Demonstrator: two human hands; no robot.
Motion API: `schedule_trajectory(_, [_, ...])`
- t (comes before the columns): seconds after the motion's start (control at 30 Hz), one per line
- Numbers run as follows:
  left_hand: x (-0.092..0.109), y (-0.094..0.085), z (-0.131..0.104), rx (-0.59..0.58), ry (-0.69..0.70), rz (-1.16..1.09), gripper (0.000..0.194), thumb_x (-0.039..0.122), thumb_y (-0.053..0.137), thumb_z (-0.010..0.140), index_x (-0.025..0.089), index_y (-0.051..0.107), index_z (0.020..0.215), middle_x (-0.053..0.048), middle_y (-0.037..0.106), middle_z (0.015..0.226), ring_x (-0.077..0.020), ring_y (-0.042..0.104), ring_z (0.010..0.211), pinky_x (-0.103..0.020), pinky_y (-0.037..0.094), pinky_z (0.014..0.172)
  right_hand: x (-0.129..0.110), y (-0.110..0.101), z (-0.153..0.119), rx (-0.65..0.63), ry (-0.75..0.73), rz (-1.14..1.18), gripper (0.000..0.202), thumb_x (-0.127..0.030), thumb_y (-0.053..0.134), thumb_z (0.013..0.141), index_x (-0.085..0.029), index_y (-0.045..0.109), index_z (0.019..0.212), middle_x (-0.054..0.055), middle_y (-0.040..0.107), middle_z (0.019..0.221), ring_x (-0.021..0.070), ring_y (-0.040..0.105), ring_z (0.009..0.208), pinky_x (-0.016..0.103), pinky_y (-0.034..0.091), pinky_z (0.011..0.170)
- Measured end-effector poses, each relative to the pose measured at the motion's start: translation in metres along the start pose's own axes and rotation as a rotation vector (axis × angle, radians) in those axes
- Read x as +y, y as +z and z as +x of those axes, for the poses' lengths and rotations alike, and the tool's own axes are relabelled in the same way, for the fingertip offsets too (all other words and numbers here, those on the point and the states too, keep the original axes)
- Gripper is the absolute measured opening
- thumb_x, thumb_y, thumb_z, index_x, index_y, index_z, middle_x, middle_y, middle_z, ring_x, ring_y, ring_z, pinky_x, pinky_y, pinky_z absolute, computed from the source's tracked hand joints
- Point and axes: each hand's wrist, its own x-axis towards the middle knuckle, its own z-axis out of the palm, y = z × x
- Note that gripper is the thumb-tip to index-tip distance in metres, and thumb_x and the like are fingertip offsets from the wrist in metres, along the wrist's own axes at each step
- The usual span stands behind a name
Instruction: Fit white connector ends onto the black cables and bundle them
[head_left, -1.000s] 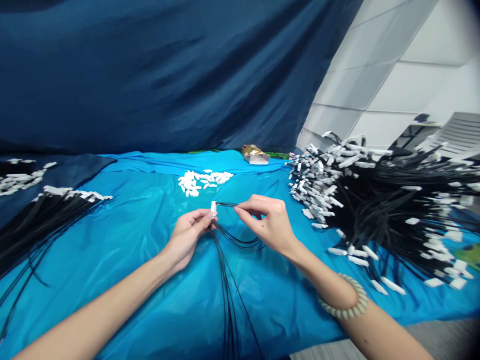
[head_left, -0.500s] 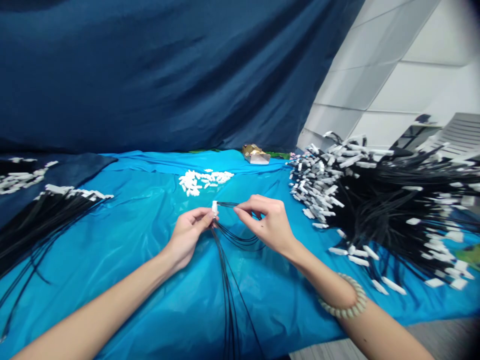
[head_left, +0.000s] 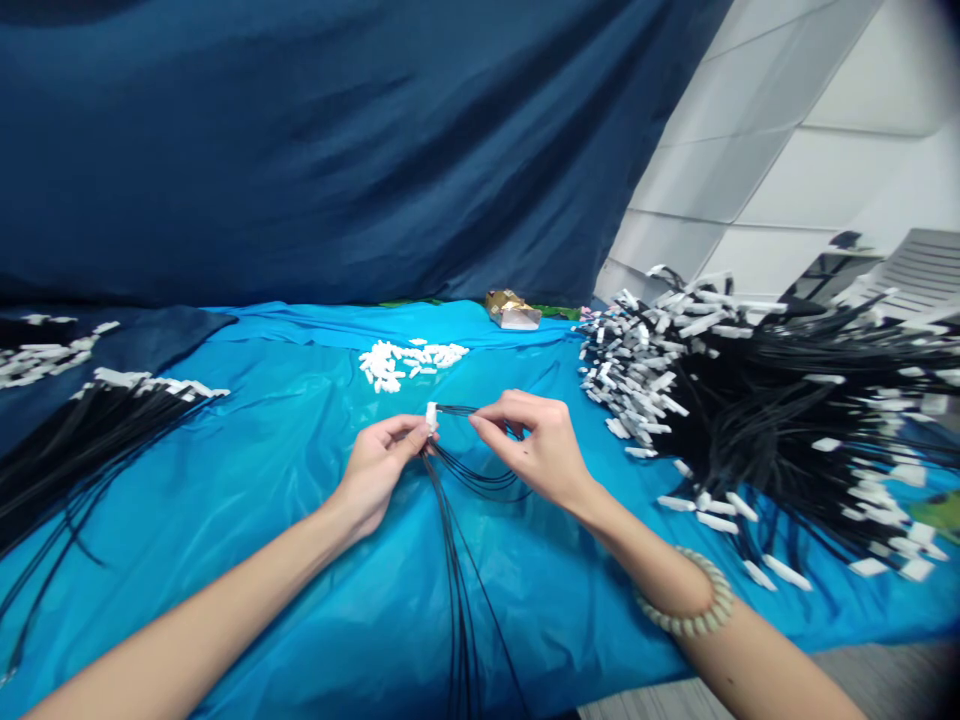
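Note:
Between thumb and fingers, my left hand [head_left: 380, 470] pinches a small white connector housing [head_left: 431, 415], held upright above the blue cloth. Several thin black wires [head_left: 456, 410] run from the housing to my right hand [head_left: 532, 440], whose thumb and forefinger are closed on them. Below the two hands the wires sag in a loop, and a loose bundle [head_left: 456, 600] hangs toward the near edge. Where the wire ends meet the housing is too small to make out.
Loose white housings [head_left: 390, 365] lie in a pile beyond my hands. A large heap of black wires with white connectors [head_left: 750, 420] covers the right side. Another wire bundle [head_left: 97, 430] lies at left. A small open box [head_left: 514, 310] stands at the back before a dark blue curtain [head_left: 300, 150].

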Motion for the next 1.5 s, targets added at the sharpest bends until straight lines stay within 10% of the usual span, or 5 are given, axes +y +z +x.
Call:
schedule_trajectory(1.1, [0.003, 0.0016, -0.001, -0.047, 0.049, 0.165, 0.021, 0.032, 0.063, 0.064, 0.013, 0.064, 0.072, -0.004, 0.062, 0.064, -0.0123, 0.053, 0.059, -0.022, 0.04, 0.057, 0.0002, -0.0003, -0.0017, -0.076, -0.048, -0.168, 0.015, -0.024, 0.052, 0.077, -0.015, 0.055, 0.066, 0.004, 0.054, 0.073, 0.0147, 0.045, 0.072, 0.029, 0.036, 0.069])
schedule_trajectory(1.5, [0.0021, 0.0008, -0.0013, -0.144, -0.033, 0.127, 0.021, 0.031, 0.064, 0.063, 0.012, 0.064, 0.071, -0.004, 0.06, 0.063, -0.0118, 0.052, 0.059, -0.022, 0.038, 0.058, 0.0038, 0.0008, -0.0017, -0.333, 0.082, 0.507, 0.011, -0.013, 0.045, 0.081, -0.013, 0.048, 0.07, 0.009, 0.054, 0.104, 0.0147, 0.052, 0.097, 0.027, 0.042, 0.081])
